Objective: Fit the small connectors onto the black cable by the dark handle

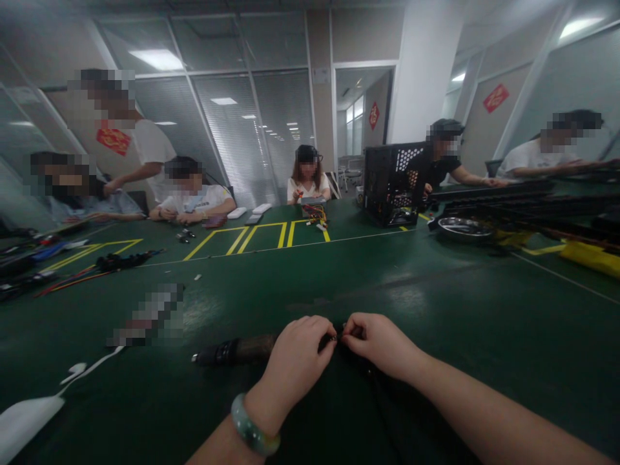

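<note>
My left hand (pixel 301 354), with a green bangle (pixel 252 427) at its wrist, is closed in a pinch. Facing it, my right hand (pixel 380 342) is closed too, thumb against curled fingers. The fingertips of both nearly meet at a small dark thing that I cannot make out. Behind my left hand lies a dark cylindrical tool, shaped like an electric screwdriver (pixel 235 352), its tip pointing left; my hand hides its right part. A thin black cord (pixel 372 374) runs down below my right hand.
Left of me lies a phone-like slab (pixel 150 313) on a white cable (pixel 92 369). Bundled wires (pixel 121 259) lie further left. Across the green table (pixel 242 274) stand a black computer case (pixel 382 187) and a round metal dish (pixel 464 226). Several people sit around; one stands.
</note>
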`<action>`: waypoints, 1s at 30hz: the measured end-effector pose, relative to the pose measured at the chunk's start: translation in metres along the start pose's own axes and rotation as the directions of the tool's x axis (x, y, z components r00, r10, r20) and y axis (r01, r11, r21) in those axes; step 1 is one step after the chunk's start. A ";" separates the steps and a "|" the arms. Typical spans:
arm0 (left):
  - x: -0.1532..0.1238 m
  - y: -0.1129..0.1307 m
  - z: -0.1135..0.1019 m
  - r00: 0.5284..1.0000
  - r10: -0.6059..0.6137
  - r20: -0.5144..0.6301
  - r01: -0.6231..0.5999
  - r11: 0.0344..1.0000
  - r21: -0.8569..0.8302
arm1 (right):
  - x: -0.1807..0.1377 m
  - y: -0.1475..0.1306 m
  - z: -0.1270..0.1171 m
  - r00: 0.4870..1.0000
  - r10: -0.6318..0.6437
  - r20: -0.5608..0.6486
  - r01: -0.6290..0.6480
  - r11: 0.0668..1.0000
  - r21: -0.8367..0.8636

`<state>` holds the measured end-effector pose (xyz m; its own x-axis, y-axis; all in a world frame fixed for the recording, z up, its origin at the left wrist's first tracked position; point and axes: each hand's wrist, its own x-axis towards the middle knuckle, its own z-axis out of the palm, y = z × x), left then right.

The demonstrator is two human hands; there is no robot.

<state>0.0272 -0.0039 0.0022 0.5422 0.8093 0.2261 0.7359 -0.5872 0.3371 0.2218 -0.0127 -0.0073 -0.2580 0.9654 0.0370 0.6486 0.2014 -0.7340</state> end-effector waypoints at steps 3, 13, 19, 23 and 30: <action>-0.001 0.000 0.001 1.000 0.014 -0.001 -0.014 1.000 -0.015 | 0.000 0.002 0.001 1.000 0.002 0.006 -0.001 1.000 -0.004; 0.000 0.000 0.001 1.000 -0.010 -0.010 0.010 1.000 -0.026 | 0.002 0.002 0.000 1.000 0.015 0.014 -0.015 1.000 -0.002; -0.001 0.000 0.000 1.000 -0.027 -0.011 0.027 0.999 -0.037 | 0.002 0.005 0.001 1.000 0.017 0.020 -0.017 1.000 0.019; -0.002 -0.002 0.002 0.999 -0.034 -0.002 0.034 0.999 -0.036 | 0.001 0.003 -0.001 1.000 0.019 0.025 -0.019 1.000 0.023; -0.001 -0.001 0.001 0.999 -0.048 0.000 0.048 0.998 -0.027 | 0.002 0.004 0.001 1.000 0.009 0.016 -0.010 1.000 0.029</action>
<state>0.0263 -0.0045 0.0010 0.5059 0.8368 0.2095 0.7499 -0.5467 0.3726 0.2235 -0.0106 -0.0111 -0.2636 0.9644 0.0193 0.6303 0.1874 -0.7534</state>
